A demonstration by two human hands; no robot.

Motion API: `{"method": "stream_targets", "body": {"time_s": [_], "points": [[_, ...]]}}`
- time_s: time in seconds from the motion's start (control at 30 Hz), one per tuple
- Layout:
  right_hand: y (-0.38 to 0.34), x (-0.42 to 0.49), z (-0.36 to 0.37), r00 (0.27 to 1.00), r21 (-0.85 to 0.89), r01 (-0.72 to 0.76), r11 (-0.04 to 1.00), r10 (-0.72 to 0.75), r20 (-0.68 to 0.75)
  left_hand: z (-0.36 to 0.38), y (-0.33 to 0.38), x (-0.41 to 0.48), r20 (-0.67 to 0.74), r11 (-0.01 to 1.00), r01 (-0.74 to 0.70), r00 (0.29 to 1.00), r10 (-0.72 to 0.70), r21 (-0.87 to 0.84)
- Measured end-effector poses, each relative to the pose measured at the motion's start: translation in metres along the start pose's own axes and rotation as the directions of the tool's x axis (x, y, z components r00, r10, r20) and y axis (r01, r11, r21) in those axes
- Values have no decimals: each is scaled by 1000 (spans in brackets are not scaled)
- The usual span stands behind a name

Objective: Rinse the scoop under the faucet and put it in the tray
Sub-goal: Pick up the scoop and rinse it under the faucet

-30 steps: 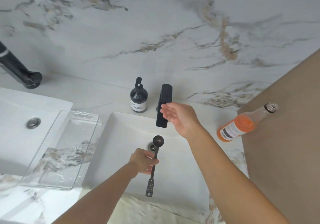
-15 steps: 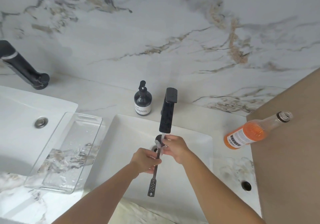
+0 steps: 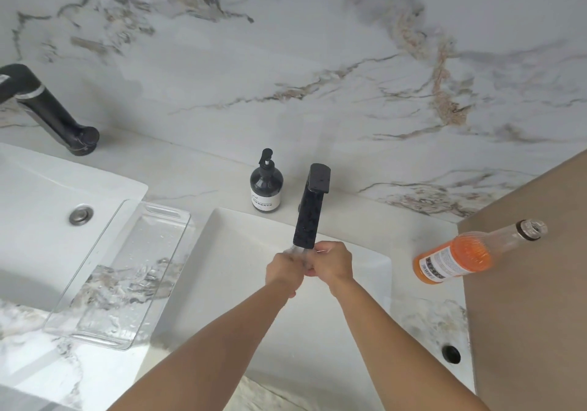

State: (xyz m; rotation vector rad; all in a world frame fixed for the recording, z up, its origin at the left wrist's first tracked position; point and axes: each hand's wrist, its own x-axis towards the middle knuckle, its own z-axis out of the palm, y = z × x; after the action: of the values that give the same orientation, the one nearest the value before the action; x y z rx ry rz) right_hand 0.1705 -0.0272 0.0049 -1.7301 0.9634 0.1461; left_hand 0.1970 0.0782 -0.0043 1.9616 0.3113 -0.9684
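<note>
My left hand (image 3: 283,271) and my right hand (image 3: 334,263) are pressed together right under the spout of the black faucet (image 3: 313,207), over the white sink (image 3: 368,286). A thin stream of water (image 3: 298,249) falls onto them. The fingers of both hands are closed around the black scoop, which they hide almost entirely; its long handle does not show. The clear plastic tray (image 3: 166,211) lies on the counter to the left of the sink, wet with droplets and with nothing in it.
A dark soap pump bottle (image 3: 266,188) stands behind the sink, left of the faucet. An open bottle of orange liquid (image 3: 457,259) lies at the right by a brown surface (image 3: 533,315). A second sink (image 3: 38,188) and black tap (image 3: 47,109) are at far left.
My right hand came down from the faucet top and joined the left under the spout. Water now runs. The scoop moved up into both hands, and its handle has gone out of sight.
</note>
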Motion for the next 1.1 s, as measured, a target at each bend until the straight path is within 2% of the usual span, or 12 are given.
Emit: {"method": "stream_targets", "body": {"time_s": [0.07, 0.17, 0.33, 0.43, 0.53, 0.67, 0.73, 0.83, 0.93, 0.97, 1.03, 1.1], "points": [[2, 0, -2, 995, -20, 35, 999, -33, 90, 2, -4, 3, 55, 999, -44, 998, 43, 7], [6, -4, -5, 963, 71, 49, 996, -66, 263, -1, -12, 4, 223, 974, -11, 973, 63, -225], [4, -11, -2, 916, 363, -157, 918, -2, 402, -4, -14, 7, 111, 968, -59, 990, 88, -243], [2, -17, -1, 915, 436, -208, 876, 17, 404, -3, -9, 3, 212, 920, -59, 965, 151, -388], [2, -18, -1, 944, 400, -175, 900, 38, 327, -2, -7, -1, 279, 851, -17, 941, 191, -524], [2, -20, -13, 934, 339, -165, 926, 37, 355, -7, -10, -4, 257, 858, -27, 949, 183, -513], [-6, -20, -21, 951, 305, -103, 947, 3, 310, -9, -8, -4, 252, 888, -6, 958, 137, -460], [-33, -18, -33, 994, 246, 57, 967, -77, 74, -12, -1, -5, 300, 913, 79, 953, 50, -401], [-65, -22, -52, 944, 17, 304, 952, -299, -142, -17, 5, -6, 398, 825, 188, 916, 48, -533], [-75, -26, -55, 905, -52, 400, 915, -403, -136, -19, 6, -7, 415, 788, 214, 908, 57, -578], [-87, -32, -56, 810, -187, 573, 798, -586, -23, -22, 4, -9, 431, 740, 234, 898, 85, -631], [-89, -35, -53, 727, -335, 667, 665, -680, 99, -25, 0, -10, 453, 725, 245, 885, 104, -644]]}}
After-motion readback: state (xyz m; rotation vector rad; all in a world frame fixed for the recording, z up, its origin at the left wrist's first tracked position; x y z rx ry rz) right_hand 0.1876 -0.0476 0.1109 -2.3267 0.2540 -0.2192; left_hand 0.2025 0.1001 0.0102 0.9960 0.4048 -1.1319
